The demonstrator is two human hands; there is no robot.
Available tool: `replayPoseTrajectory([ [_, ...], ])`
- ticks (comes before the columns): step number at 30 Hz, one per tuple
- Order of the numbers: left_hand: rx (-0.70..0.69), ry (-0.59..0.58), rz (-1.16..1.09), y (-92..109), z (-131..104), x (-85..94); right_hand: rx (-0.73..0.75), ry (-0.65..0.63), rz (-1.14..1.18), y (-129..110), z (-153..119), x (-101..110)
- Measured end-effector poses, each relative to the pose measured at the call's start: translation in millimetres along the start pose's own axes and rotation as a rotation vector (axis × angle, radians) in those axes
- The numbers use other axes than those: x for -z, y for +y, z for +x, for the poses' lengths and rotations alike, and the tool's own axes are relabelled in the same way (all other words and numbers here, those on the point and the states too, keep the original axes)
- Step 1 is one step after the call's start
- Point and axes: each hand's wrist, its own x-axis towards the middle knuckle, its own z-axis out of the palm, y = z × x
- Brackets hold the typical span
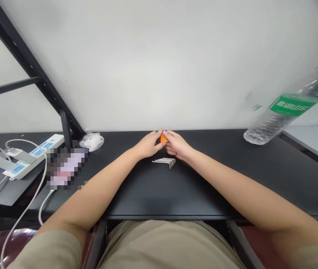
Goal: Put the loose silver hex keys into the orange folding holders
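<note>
Fingers (171,133) hold an orange piece (163,138); the green label (292,105) is illegible.

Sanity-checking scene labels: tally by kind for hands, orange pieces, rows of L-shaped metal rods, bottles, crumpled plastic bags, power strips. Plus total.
Hands: 2 (left hand, right hand)
Orange piece: 1
Row of L-shaped metal rods: 1
Bottle: 1
Crumpled plastic bag: 1
Power strip: 1
Total: 7

Orange piece (163,138), silvery rods (166,160), black tabletop (159,190), white-lettered green bottle label (292,105)
</note>
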Motion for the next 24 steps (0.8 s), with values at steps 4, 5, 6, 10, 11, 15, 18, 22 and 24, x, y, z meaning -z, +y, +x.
replayPoseTrajectory([
  [4,-0.019,0.027,0.025,-0.7,3.2,-6.3,0.01,0.025,0.031,1.6,3.8,2.1],
  [5,-0.036,0.029,0.027,-0.7,3.1,-6.5,-0.013,-0.007,0.056,0.9,3.7,5.0],
  [6,-0.051,0.026,0.029,-0.6,2.9,-5.9,-0.053,-0.049,0.09,-0.2,3.4,8.5],
  [10,-0.084,-0.012,-0.003,-0.1,2.2,-0.4,-0.247,-0.185,0.245,-5.7,2.5,22.4],
  [11,-0.088,-0.025,-0.022,-0.4,2.0,0.9,-0.27,-0.192,0.264,-6.5,2.6,24.5],
  [15,-0.105,-0.05,-0.045,-6.9,0.9,2.7,-0.25,-0.161,0.252,-4.6,4.3,26.8],
  [18,-0.093,-0.037,0.006,-16.4,0.4,0.0,-0.2,-0.085,0.167,1.0,7.7,27.7],
  [22,-0.057,-0.079,0.067,-27.0,0.9,-5.2,-0.114,0.035,-0.186,10.5,15.0,31.4],
  [24,-0.04,-0.112,0.082,-29.6,1.5,-7.0,-0.09,0.056,-0.364,13.8,18.8,33.7],
])
